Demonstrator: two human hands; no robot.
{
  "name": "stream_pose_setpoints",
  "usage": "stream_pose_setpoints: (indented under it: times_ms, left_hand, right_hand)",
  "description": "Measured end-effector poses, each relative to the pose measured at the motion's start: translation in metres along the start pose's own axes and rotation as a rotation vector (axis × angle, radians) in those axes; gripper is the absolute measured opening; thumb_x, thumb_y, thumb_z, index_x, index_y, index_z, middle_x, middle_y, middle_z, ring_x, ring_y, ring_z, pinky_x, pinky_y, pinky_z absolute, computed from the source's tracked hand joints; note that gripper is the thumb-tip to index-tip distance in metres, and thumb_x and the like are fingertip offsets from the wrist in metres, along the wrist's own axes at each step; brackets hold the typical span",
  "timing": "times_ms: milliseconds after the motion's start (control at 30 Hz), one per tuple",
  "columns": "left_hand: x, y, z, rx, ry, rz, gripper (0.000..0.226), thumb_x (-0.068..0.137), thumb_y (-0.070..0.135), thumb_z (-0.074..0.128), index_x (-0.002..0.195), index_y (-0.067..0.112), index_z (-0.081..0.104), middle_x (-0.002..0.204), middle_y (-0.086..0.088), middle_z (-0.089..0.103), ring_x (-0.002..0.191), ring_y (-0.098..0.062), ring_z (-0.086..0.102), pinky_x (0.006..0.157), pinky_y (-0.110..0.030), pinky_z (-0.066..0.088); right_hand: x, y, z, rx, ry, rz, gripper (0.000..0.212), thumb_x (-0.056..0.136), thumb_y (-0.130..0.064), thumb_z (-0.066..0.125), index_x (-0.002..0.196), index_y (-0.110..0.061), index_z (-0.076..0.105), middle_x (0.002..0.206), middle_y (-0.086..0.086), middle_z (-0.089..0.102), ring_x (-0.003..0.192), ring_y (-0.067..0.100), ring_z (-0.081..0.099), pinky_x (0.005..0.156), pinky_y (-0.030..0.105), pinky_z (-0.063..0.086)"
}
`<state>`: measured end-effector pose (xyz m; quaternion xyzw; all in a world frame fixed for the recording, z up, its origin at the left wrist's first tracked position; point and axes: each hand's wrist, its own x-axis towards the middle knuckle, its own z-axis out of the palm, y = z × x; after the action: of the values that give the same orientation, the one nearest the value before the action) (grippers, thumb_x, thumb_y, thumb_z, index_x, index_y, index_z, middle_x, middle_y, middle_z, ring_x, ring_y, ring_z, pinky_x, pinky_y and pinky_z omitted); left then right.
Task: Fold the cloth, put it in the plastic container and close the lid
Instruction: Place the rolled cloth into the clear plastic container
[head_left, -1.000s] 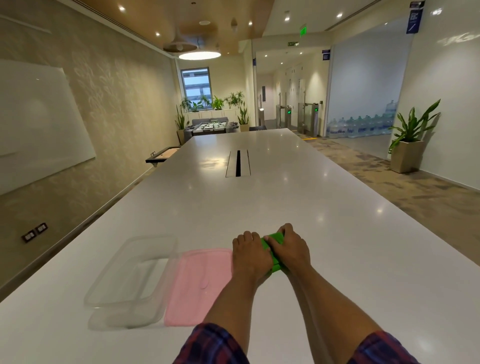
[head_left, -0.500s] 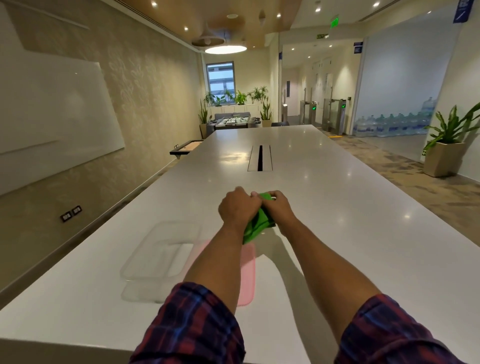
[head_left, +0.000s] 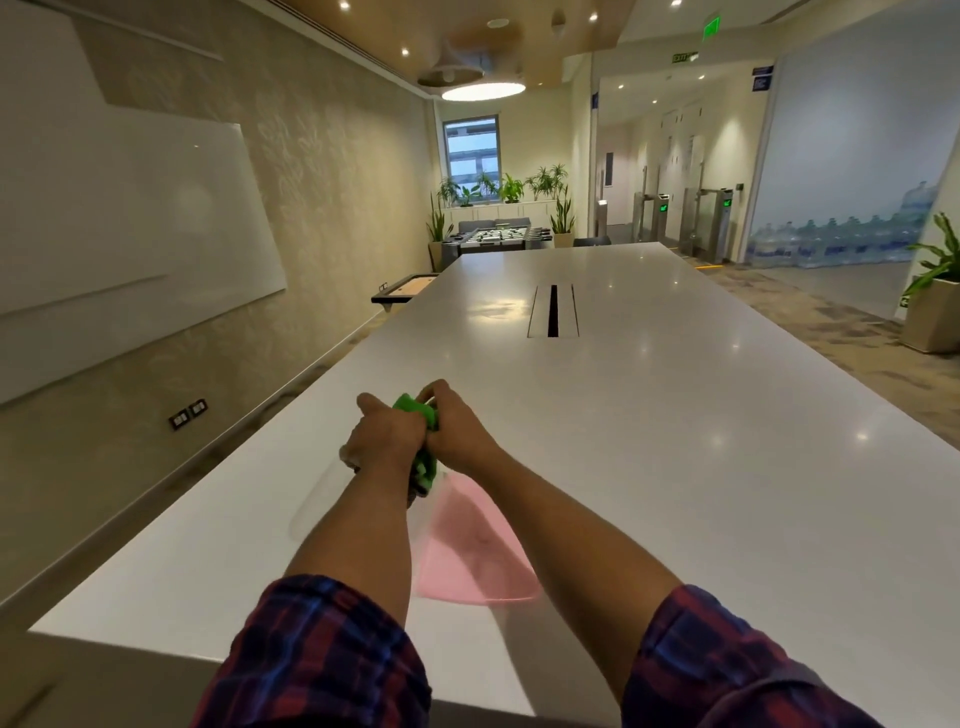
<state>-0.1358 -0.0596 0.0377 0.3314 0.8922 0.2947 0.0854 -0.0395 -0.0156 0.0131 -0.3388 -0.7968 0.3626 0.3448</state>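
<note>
Both hands hold a small folded green cloth (head_left: 423, 460) above the white table. My left hand (head_left: 387, 434) grips its left side and my right hand (head_left: 454, 428) grips its right side, knuckles touching. The pink lid (head_left: 470, 551) lies flat on the table under my forearms. The clear plastic container (head_left: 319, 496) is blurred and mostly hidden behind my left arm, just left of the lid.
The long white table (head_left: 649, 415) stretches ahead, with a cable slot (head_left: 553, 317) in its middle. Its near edge is close to my sleeves. A whiteboard hangs on the left wall. A potted plant (head_left: 935, 291) stands at the right.
The cloth was pressed on the table a second ago. Both hands lifted it and carried it left, over the container. The view swung right.
</note>
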Motion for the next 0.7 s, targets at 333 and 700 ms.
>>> stream_pose_setpoints:
  times_ms: [333,700]
  left_hand:
    - [0.011,-0.038,0.006,0.311,-0.364,0.052,0.045,0.100,0.031,0.047,0.141,0.010,0.052,0.138,-0.015,0.056,0.128,-0.034,0.053,0.110,-0.049,0.040]
    - [0.017,-0.062,0.028,0.365,-0.347,0.150,0.051,0.097,0.042,0.054,0.139,0.014,0.050,0.138,-0.007,0.056,0.129,-0.027,0.053,0.105,-0.041,0.040]
  right_hand:
    - [-0.003,-0.001,0.043,-0.670,-0.173,-0.189,0.046,0.086,-0.009,0.067,0.125,-0.006,0.043,0.109,0.016,0.062,0.090,0.036,0.066,0.082,0.046,0.050]
    - [0.025,0.003,0.046,-1.040,-0.342,-0.042,0.018,0.092,-0.009,0.050,0.075,-0.016,0.050,0.066,-0.005,0.047,0.079,0.020,0.054,0.116,0.050,0.019]
